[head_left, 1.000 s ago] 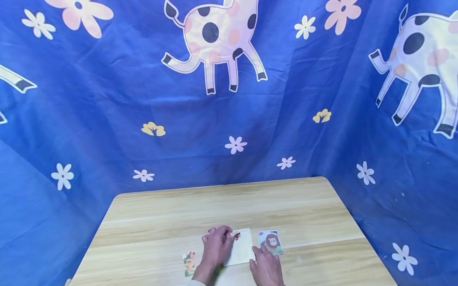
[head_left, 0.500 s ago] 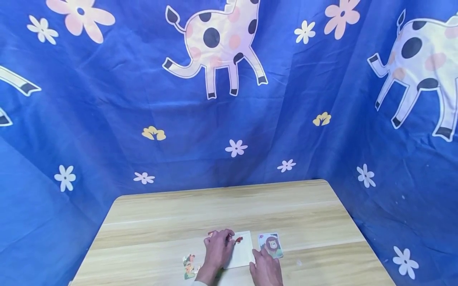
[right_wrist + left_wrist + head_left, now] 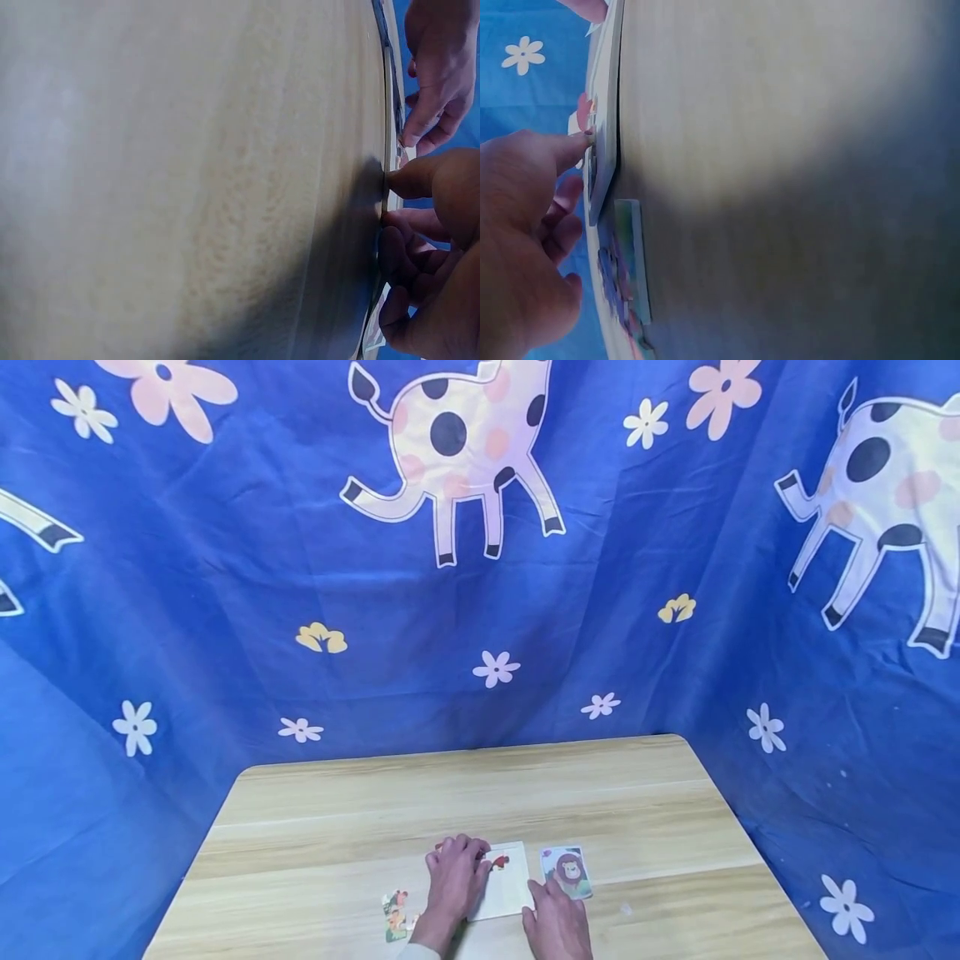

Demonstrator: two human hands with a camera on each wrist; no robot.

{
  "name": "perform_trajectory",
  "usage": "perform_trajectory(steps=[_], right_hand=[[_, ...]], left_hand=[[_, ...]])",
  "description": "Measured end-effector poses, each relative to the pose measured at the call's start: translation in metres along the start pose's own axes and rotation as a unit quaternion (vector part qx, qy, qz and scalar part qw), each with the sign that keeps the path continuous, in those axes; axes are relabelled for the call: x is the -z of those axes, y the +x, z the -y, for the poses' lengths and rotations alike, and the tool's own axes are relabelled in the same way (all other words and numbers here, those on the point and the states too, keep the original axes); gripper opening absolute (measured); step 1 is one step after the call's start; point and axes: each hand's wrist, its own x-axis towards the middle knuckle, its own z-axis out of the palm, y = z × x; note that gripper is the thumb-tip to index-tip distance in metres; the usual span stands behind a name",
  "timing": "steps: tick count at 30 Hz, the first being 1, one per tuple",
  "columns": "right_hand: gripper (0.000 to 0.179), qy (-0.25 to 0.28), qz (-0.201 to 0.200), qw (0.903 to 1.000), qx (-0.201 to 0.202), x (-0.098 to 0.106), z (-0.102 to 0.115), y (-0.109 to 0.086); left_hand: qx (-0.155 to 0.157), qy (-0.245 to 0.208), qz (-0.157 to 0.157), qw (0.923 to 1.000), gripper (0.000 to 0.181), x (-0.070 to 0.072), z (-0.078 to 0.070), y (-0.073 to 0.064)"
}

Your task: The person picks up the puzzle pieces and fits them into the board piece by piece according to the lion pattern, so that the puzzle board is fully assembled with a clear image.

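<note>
A shallow white puzzle board [image 3: 508, 893] lies flat on the table between the two hands. A red-marked puzzle piece [image 3: 500, 862] shows near the board's far edge. My left hand [image 3: 454, 881] is over the board's left side, fingers bent. In the left wrist view, its fingertip meets a small puzzle piece [image 3: 592, 138] on the board; the right wrist view shows thumb and finger together there. My right hand [image 3: 557, 920] grips the board's near right edge with thumb and finger, seen in the right wrist view. The left hand hides much of the board's left part.
A lion picture card [image 3: 567, 872] lies just right of the board, partly behind the right hand. Several colourful puzzle pieces [image 3: 397, 917] lie left of the left wrist. Blue patterned cloth [image 3: 450, 693] hangs behind the wooden table [image 3: 337, 835].
The left hand has shifted slightly at the board's upper left, and more of the red-marked piece shows. The right hand stays at the board's edge. The head view has tilted a little.
</note>
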Motion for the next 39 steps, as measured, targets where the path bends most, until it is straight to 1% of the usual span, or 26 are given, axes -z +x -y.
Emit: perform_trajectory(steps=[2,6,11,14,17,22,27,32,39], right_hand=[[0.038,-0.001,-0.001,1.0,-0.003,-0.0003,0.0012,0.0],[0.039,-0.003,0.002,1.0,-0.008,-0.0009,0.003,-0.0002],[0.039,-0.002,0.003,0.9999,-0.016,0.0002,0.0037,-0.0007],[0.039,0.001,0.003,0.9998,-0.017,0.0004,0.0034,-0.0013],[0.038,0.004,0.006,0.9998,-0.018,0.0,0.0033,-0.0022],[0.037,0.004,0.003,0.9998,-0.018,-0.0004,0.0026,-0.0017],[0.037,0.003,-0.002,0.9998,-0.017,0.0005,0.0021,0.0],[0.037,0.006,-0.001,0.9999,-0.013,0.0014,0.0017,0.0],[0.036,0.011,0.003,0.9998,-0.017,0.0012,0.0008,0.0003]], left_hand=[[-0.007,0.001,-0.008,0.9999,0.022,0.0014,0.0006,0.0003],[-0.006,-0.003,-0.012,0.9999,0.029,0.0051,0.0015,0.0012],[-0.006,0.01,0.02,0.9997,0.036,0.0095,0.001,0.0027],[-0.007,0.018,0.038,0.9991,0.036,0.0095,0.0008,0.0031],[-0.005,0.021,0.044,0.9988,0.033,0.0077,0.0013,0.0033],[-0.004,0.017,0.041,0.999,0.025,0.0046,0.0022,0.0036],[0.002,0.005,0.047,0.9989,0.022,0.0021,0.0029,0.0047],[0.011,-0.009,0.049,0.9987,0.024,0.0003,0.0032,0.006],[0.015,-0.012,0.047,0.9987,0.029,0.0003,0.0029,0.0062]])
